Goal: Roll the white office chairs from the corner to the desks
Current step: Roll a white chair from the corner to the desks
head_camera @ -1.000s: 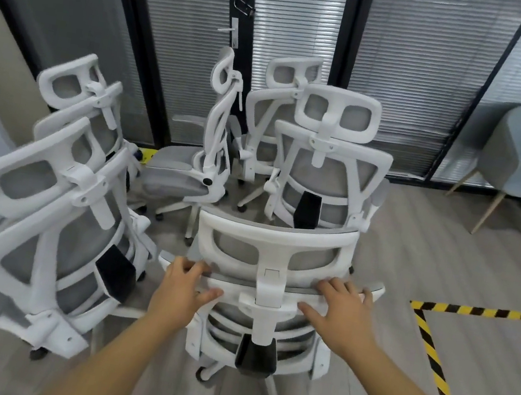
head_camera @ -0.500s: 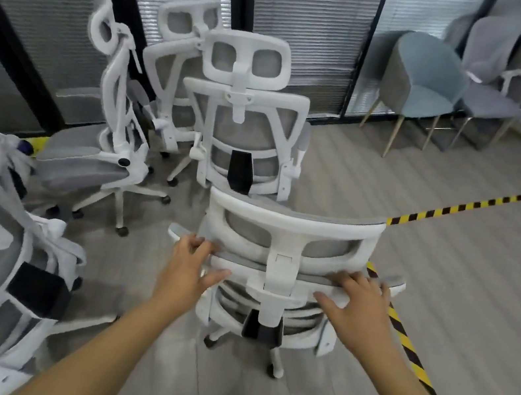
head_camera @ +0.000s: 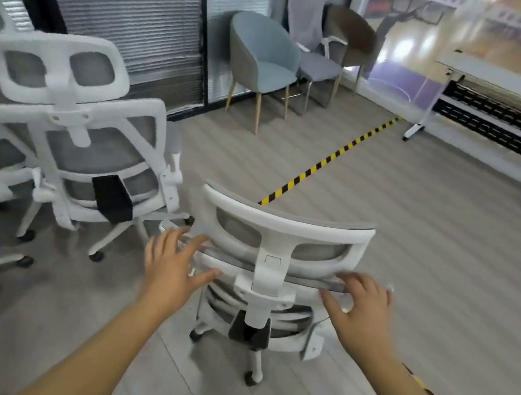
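1. Room: grey plank floor (head_camera: 421, 225), slatted blinds behind glass partitions on the far wall, and a yellow-and-black tape line (head_camera: 328, 160) running across the floor.
2. White office chair (head_camera: 274, 269): directly before you, its back turned to you, standing on its castors near the tape line.
3. Your left hand (head_camera: 170, 268): fingers spread over the left end of the backrest's top rail, thumb under it, gripping the rail.
4. Your right hand (head_camera: 358, 305): grips the right end of the same rail, fingers curled over it.
5. Other white chairs (head_camera: 69, 146): clustered to your left.
6. Blue armchair (head_camera: 263, 55): against the blinds.
7. White desk (head_camera: 510, 112): far right, well apart from the held chair.
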`<state>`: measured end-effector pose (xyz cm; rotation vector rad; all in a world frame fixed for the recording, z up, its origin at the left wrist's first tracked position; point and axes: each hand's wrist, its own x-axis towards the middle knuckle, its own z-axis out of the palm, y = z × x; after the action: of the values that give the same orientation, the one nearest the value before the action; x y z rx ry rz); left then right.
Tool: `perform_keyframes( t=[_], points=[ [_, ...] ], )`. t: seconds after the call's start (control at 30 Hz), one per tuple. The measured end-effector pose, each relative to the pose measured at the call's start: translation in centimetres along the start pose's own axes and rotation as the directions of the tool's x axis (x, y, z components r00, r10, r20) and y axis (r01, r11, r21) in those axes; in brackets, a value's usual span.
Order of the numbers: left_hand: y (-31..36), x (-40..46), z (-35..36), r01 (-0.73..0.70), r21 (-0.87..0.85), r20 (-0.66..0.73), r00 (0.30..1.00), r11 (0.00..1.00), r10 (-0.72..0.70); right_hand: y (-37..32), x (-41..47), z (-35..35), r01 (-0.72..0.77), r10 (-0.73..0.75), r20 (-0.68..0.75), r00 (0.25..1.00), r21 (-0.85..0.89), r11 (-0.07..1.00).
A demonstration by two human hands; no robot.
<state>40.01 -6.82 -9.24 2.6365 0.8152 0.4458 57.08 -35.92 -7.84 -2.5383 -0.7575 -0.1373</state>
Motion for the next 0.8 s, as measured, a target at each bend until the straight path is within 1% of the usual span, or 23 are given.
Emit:
perform_keyframes(
  t=[0.1, 0.2, 0.3, 0.37, 0.43, 0.57, 0.7, 0.8],
  points=[
    [2.0, 3.2, 1.0, -0.002, -0.028, 0.084, 0.996, 1.000, 0.004, 2.8, 0.1, -0.6, -0.048, 0.048, -0.001, 0.999, 0.028, 0.998],
    [3.7, 6.3, 2.7, -0.015, 0.004, 0.124, 0.992, 1.000, 0.014, 5.4, 1.6, -0.7, -0.102, 0.102, -0.002, 0.995, 0.047, 0.994],
    [6.4, 9.7, 4.1, -0.073, 0.035, 0.168, 0.984, 0.997, 0.066, 7.8, 3.3, -1.2, -0.199, 0.201, -0.009, 0.980, 0.094, 0.975],
    [8.7, 11.8, 5.0, -0.111, 0.053, 0.188, 0.977, 0.992, 0.099, 9.6, 4.0, -1.7, -0.224, 0.231, -0.030, 0.972, 0.158, 0.962],
    [11.3, 13.9, 6.1, -0.151, 0.068, 0.215, 0.968, 0.986, 0.133, 11.9, 4.9, -2.2, -0.226, 0.243, -0.066, 0.968, 0.199, 0.954],
    [16.8, 17.9, 9.3, -0.204, 0.089, 0.265, 0.948, 0.975, 0.174, 17.1, 7.4, -2.9, -0.218, 0.258, -0.164, 0.952, 0.226, 0.949],
    [22.9, 21.9, 13.1, -0.233, 0.073, 0.311, 0.929, 0.970, 0.200, 22.6, 10.1, -4.1, -0.237, 0.278, -0.231, 0.932, 0.189, 0.953],
    [28.1, 25.1, 15.7, -0.281, 0.040, 0.315, 0.914, 0.959, 0.254, 26.4, 12.3, -5.1, -0.282, 0.320, -0.306, 0.897, 0.161, 0.946]
  ],
)
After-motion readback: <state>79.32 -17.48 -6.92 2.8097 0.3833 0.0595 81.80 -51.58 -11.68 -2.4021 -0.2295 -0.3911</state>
